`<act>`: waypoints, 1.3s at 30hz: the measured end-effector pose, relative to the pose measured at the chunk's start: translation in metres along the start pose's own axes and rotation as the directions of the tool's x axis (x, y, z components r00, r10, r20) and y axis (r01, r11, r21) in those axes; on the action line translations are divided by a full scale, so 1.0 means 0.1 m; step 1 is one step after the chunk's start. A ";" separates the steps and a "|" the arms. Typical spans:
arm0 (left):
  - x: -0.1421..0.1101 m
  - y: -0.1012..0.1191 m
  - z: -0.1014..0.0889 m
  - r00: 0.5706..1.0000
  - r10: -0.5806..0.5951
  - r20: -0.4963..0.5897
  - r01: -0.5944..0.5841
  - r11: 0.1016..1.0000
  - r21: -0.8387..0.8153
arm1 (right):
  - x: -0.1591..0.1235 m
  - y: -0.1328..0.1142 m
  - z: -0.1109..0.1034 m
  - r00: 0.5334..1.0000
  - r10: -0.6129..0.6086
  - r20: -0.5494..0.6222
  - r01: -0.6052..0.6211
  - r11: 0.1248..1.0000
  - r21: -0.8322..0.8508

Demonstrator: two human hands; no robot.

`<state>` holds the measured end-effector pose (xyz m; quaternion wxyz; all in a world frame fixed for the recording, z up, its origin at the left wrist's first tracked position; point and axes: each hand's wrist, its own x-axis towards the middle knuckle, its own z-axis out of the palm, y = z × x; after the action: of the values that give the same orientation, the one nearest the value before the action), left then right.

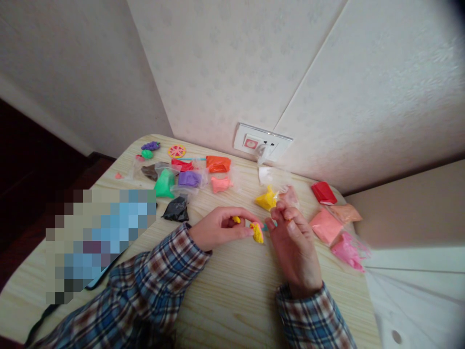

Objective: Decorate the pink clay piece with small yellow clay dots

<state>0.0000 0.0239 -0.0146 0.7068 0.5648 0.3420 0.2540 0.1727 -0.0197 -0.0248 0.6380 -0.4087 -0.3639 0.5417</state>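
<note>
My left hand [227, 226] pinches a piece of yellow modelling clay [257, 233] with a pink edge between thumb and fingertips. A smaller yellow bit [236, 219] shows inside the curled fingers of that hand. Just to the right, my right hand [296, 247] is raised with its fingers bent and thumb and fingertips drawn together. A tiny orange speck shows at those fingertips, too small to name. Between the hands, a teal tool [269, 224] is partly hidden. Behind the right hand lies a bag of yellow clay [267, 198].
Bags of green [165, 182], purple [189, 179], orange [218, 164] and black clay [176, 209] lie at the left back. Red [323, 193] and pink packs [348, 251] line the right edge. A clay grape bunch [150, 146] and a pizza-like disc [177, 151] sit far left. A blurred-out device [109, 242] lies left.
</note>
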 end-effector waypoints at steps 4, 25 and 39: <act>0.00 0.00 0.00 1.000 -0.002 0.002 0.002 1.000 -0.001 | 0.00 -0.01 0.01 1.000 0.015 0.004 -0.015 1.000 0.019; 0.00 0.03 0.03 0.999 -0.035 0.018 0.037 0.995 -0.093 | -0.03 0.00 -0.03 0.953 -0.045 0.300 0.142 0.940 -0.311; 0.00 0.06 0.01 0.999 -0.049 -0.015 0.048 0.993 -0.104 | -0.04 -0.01 -0.04 0.924 -0.119 0.364 0.268 0.880 -0.392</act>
<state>0.0013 0.0245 -0.0090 0.7382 0.5166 0.3480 0.2590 0.1766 -0.0248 -0.0255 0.5122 -0.4055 -0.6162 0.4400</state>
